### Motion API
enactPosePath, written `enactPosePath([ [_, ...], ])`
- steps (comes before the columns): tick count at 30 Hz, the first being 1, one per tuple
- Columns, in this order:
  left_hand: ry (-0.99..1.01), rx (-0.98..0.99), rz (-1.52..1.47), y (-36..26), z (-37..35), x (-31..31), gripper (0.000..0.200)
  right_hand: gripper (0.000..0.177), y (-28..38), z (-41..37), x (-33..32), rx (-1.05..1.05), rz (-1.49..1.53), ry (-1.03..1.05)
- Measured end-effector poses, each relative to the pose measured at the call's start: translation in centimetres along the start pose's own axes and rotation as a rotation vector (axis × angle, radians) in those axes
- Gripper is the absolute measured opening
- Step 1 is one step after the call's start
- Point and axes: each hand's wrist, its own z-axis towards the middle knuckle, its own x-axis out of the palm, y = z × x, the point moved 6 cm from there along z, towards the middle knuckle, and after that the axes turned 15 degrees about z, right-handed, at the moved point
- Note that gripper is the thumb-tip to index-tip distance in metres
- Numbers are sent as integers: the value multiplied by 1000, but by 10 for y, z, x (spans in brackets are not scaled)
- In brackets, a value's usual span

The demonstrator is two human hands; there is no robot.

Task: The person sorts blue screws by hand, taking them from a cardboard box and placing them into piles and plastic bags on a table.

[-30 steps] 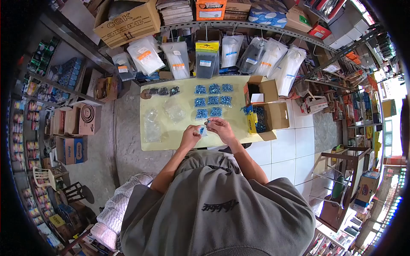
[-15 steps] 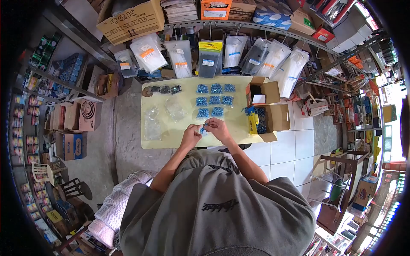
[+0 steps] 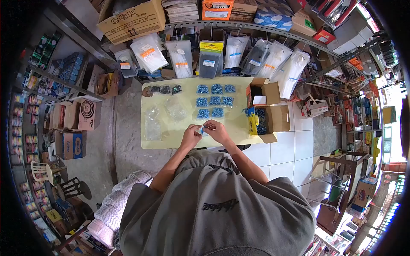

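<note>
My left hand (image 3: 192, 137) and my right hand (image 3: 216, 130) are close together over the near edge of the table. Between them is a small clear plastic bag (image 3: 203, 132) with blue bits in it. The fingers of both hands are closed on the bag, and they hide much of it. Just beyond my hands, filled bags of small blue pieces (image 3: 215, 101) lie in rows. To the left are loose clear plastic bags (image 3: 175, 108) and more clear plastic (image 3: 152, 123).
At the table's right end stand an open carton of blue pieces (image 3: 269, 137) and another open carton (image 3: 272, 91). Small bags of dark pieces (image 3: 165, 89) lie far left on the yellow tabletop (image 3: 171, 143). Packs of cable ties (image 3: 211, 59) hang behind the table.
Both hands stay at nearly the same spot, with the right fingers shifting slightly at the bag. The things on the table have not moved.
</note>
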Motion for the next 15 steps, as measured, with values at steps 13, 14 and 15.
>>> enactPosePath([
  [13,-16,28,-53,4,3,1,42,31,-9,16,-58,-105,-366,-315],
  [14,-19,36,-57,4,3,1,42,34,-6,15,-74,-168,-484,-399],
  [15,-20,36,-55,4,3,0,42,42,-8,16,-89,-249,-659,-442],
])
